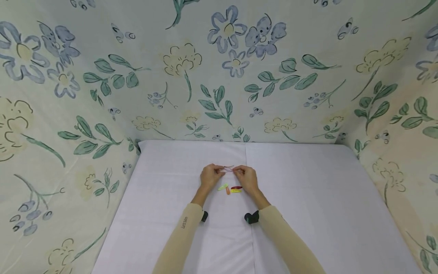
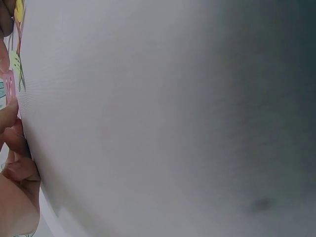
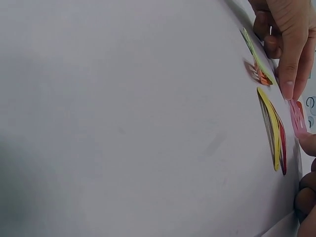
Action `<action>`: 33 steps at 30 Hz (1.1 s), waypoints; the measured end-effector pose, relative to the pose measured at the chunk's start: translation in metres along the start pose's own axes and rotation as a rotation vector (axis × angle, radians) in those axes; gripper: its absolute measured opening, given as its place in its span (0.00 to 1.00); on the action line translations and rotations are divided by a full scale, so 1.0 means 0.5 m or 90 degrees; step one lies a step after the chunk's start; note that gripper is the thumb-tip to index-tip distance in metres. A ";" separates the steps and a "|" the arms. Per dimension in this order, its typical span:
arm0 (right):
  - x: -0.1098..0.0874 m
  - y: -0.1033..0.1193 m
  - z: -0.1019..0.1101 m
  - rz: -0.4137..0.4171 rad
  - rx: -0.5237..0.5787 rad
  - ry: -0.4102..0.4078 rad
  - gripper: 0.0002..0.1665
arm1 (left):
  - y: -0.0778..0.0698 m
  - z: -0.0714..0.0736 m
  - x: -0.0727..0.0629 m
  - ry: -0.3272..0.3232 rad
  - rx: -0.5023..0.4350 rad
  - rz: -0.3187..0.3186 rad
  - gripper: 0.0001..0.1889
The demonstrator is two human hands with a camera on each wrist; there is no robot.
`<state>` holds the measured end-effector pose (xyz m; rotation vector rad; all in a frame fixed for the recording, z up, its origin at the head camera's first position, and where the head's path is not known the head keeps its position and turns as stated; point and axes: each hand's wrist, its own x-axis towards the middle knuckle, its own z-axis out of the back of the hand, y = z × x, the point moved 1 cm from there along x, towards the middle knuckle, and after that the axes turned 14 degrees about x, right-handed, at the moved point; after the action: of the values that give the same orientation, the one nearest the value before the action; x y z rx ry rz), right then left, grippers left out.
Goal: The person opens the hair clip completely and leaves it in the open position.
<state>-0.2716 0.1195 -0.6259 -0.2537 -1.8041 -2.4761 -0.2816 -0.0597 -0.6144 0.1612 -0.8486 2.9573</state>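
Note:
Both hands hold a pink snap hair clip (image 3: 297, 118) just above the white table. My left hand (image 1: 210, 177) pinches one end between thumb and fingers. At the other end, the thumb and fingertips of my right hand (image 1: 247, 178) grip it. Something red-orange shows behind the clip in the right wrist view, too small to identify. On the cloth just below the hands lie a light green hair clip (image 1: 222, 187), an orange hair clip (image 1: 227, 190), a dark red hair clip (image 1: 236, 187) and a yellow hair clip (image 1: 236, 191). Fingers partly hide the pink clip's ends.
White cloth (image 1: 301, 198) covers the table, with a seam or fold running down its middle. Floral fabric (image 1: 219, 95) hangs behind the far edge and along both sides. Dark wrist cameras (image 1: 252, 217) sit at the sleeve cuffs.

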 end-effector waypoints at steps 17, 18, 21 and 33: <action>-0.003 -0.002 -0.004 -0.009 -0.013 -0.012 0.05 | -0.002 0.006 -0.004 -0.002 -0.008 0.012 0.13; -0.003 -0.002 -0.004 -0.009 -0.015 -0.011 0.05 | -0.001 0.006 -0.004 -0.005 -0.007 0.011 0.13; -0.003 0.000 -0.004 -0.007 -0.015 -0.011 0.05 | -0.001 0.006 -0.003 -0.010 -0.011 0.010 0.13; -0.015 0.008 0.009 -0.016 -0.010 0.006 0.07 | 0.009 0.021 -0.010 0.005 -0.040 -0.007 0.11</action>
<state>-0.2631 0.1222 -0.6223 -0.2207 -1.7958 -2.5050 -0.2763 -0.0694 -0.6083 0.1511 -0.9353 2.9144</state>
